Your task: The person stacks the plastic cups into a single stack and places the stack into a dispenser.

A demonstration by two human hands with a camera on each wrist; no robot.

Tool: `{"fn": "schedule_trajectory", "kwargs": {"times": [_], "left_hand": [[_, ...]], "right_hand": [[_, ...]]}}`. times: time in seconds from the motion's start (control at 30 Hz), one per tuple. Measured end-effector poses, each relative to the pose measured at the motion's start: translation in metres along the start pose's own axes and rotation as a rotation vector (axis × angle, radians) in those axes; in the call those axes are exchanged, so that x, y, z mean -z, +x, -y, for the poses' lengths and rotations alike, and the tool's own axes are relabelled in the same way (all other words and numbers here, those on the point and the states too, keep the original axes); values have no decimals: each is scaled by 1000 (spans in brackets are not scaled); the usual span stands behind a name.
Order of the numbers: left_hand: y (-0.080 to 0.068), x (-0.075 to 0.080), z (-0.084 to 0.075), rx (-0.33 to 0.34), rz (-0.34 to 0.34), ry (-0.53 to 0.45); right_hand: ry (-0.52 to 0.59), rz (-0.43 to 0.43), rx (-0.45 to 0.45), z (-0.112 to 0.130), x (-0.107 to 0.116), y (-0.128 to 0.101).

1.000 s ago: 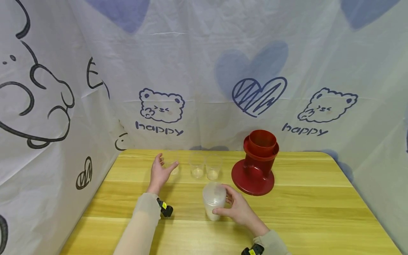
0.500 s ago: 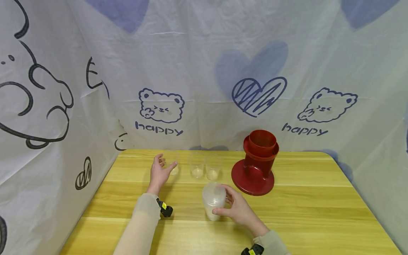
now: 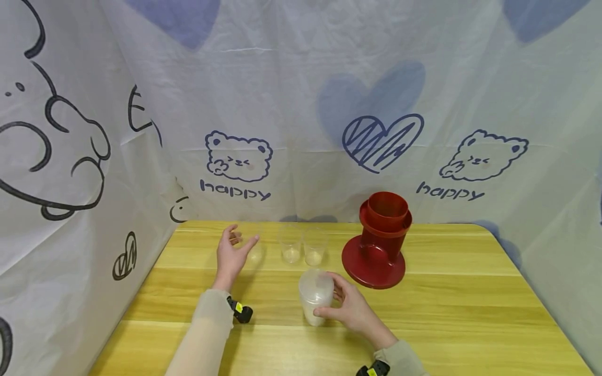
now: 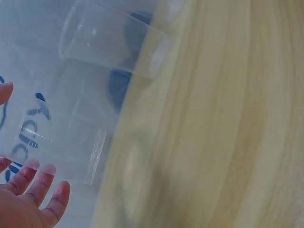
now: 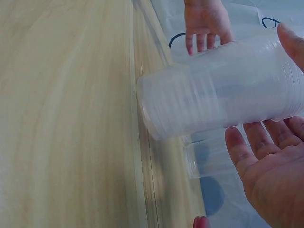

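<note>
A stack of nested clear plastic cups (image 3: 314, 298) stands at the front middle of the table. My right hand (image 3: 354, 308) grips its right side, thumb in front and fingers behind, as the right wrist view of the stack (image 5: 213, 88) also shows. Further back on the left is a single clear plastic cup (image 3: 255, 253). Around its left side my left hand (image 3: 230, 259) is spread, thumb and fingers apart; in the left wrist view, the fingertips overlap the wall of this cup (image 4: 71, 147). Two more clear cups (image 3: 291, 253) stand upright side by side to its right.
A red stand (image 3: 373, 261) with a wide round base and a cylindrical top is behind and right of the stack. Behind the wooden table (image 3: 451, 313) hangs a white printed curtain (image 3: 301, 104), which also runs along the left and right sides.
My left hand has shifted slightly left, away from the single cup, which stays in place. The right hand and the stack of cups have not moved.
</note>
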State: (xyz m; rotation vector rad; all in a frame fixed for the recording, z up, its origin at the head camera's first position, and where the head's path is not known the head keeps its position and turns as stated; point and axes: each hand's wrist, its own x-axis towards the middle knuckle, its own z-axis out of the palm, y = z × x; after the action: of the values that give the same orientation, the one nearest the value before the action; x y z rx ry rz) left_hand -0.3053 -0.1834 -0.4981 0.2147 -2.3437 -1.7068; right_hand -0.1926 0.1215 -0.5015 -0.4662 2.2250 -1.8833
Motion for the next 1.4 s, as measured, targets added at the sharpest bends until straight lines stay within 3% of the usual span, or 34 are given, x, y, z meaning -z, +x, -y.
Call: {"fn": "schedule_trajectory", "kwargs": {"times": [0.53, 0.77, 1.07, 1.4], "left_hand": [[-30, 4, -35, -130, 60, -98], [-41, 3, -55, -177, 115, -144], [-56, 2, -75, -224, 174, -129], [-69, 5, -91, -345, 292, -203]], "right_hand": [[-17, -1, 22, -1, 0, 0], [-9, -2, 9, -1, 0, 1], [4, 7, 5, -3, 0, 1], [-4, 3, 12, -4, 0, 2]]}}
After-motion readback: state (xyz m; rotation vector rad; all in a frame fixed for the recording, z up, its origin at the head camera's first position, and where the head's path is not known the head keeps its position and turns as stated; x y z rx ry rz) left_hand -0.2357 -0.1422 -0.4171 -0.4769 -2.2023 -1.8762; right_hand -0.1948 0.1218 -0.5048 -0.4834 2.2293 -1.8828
